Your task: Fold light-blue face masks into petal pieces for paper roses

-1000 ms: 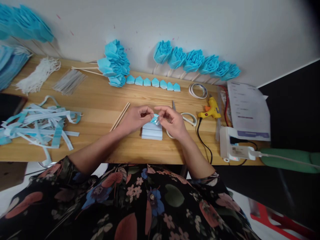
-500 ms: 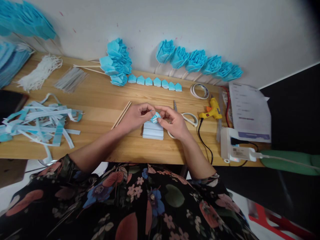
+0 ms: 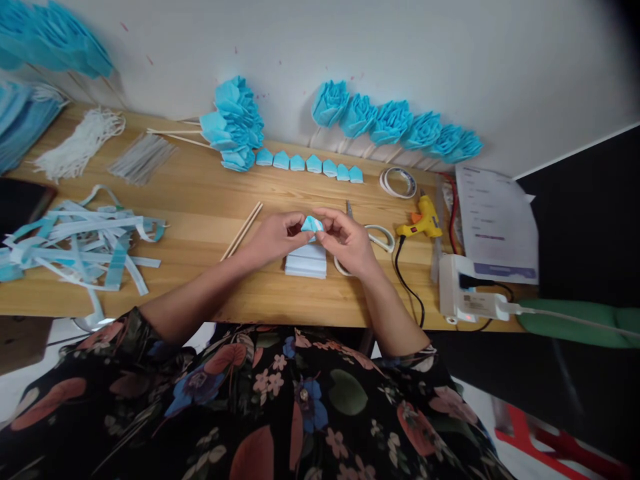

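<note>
Between my two hands is a small folded piece of light-blue mask fabric (image 3: 312, 225), pinched at both sides. My left hand (image 3: 275, 237) grips its left edge with thumb and fingers; my right hand (image 3: 347, 241) closes on its right edge. Just below lies a stack of pale pleated fabric (image 3: 306, 262) on the wooden table (image 3: 190, 227). White-handled scissors (image 3: 380, 237) lie partly hidden behind my right hand. Two thin wooden sticks (image 3: 242, 231) rest to the left of my left hand. A row of several folded blue petals (image 3: 314, 163) is laid out beyond my hands.
Several blue fabric flowers (image 3: 393, 123) lean on the wall, and a bunch (image 3: 235, 127) lies at the back. Cut strips (image 3: 115, 233), white cords (image 3: 83, 143) and wires (image 3: 141, 159) are at left. At right are tape rolls (image 3: 399, 183), a yellow glue gun (image 3: 424, 219) and a power strip (image 3: 453, 287).
The folded fabric has turned in my fingers and shows a smoother blue face with a pointed top. My left fingers have shifted slightly down and away from its top.
</note>
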`<state>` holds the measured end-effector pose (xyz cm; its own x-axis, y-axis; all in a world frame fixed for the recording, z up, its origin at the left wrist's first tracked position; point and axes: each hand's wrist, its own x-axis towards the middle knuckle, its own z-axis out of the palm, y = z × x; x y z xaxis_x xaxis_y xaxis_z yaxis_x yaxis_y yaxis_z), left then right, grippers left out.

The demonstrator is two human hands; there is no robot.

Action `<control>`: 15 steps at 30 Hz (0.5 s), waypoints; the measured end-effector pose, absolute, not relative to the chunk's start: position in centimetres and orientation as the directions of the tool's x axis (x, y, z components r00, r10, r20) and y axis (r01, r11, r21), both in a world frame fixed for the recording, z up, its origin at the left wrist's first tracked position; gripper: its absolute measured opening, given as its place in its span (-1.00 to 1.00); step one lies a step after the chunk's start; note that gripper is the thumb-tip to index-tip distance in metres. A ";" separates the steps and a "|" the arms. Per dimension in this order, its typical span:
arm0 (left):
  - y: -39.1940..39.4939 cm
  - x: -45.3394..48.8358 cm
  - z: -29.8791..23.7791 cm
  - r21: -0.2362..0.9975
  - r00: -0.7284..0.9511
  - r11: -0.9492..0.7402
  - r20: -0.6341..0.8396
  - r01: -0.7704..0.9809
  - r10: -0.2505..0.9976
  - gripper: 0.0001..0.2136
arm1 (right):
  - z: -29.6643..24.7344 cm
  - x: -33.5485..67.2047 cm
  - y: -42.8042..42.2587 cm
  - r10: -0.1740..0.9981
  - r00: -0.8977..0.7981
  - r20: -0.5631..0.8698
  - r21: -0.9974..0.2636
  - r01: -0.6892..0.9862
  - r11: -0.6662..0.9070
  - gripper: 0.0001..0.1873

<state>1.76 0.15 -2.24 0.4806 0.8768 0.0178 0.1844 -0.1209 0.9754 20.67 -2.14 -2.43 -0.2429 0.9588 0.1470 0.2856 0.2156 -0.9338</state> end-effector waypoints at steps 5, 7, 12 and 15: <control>0.0 1.8 -2.4 0.938 0.458 -0.184 0.030 0.295 0.888 -0.89 | -2.2 20.4 -2.2 0.952 -0.261 0.157 -0.907 0.343 0.244 -0.63; 0.0 1.7 -2.3 0.945 0.466 -0.172 0.023 0.279 0.884 -0.88 | -2.2 20.5 -2.2 0.954 -0.257 0.154 -0.907 0.346 0.240 -0.61; 0.1 1.5 -2.0 0.962 0.490 -0.129 -0.005 0.240 0.872 -0.86 | -2.4 20.8 -2.1 0.963 -0.237 0.131 -0.928 0.311 0.203 -0.58; 0.3 1.3 -1.9 0.969 0.491 -0.097 -0.027 0.226 0.871 -0.85 | -2.4 21.0 -2.0 0.964 -0.225 0.139 -0.938 0.284 0.202 -0.59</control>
<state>1.34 0.26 -1.93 0.4910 0.8707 -0.0270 0.2256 -0.0971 0.9694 20.97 -2.03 -2.39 -0.2246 0.9644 0.1394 0.2836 0.2016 -0.9375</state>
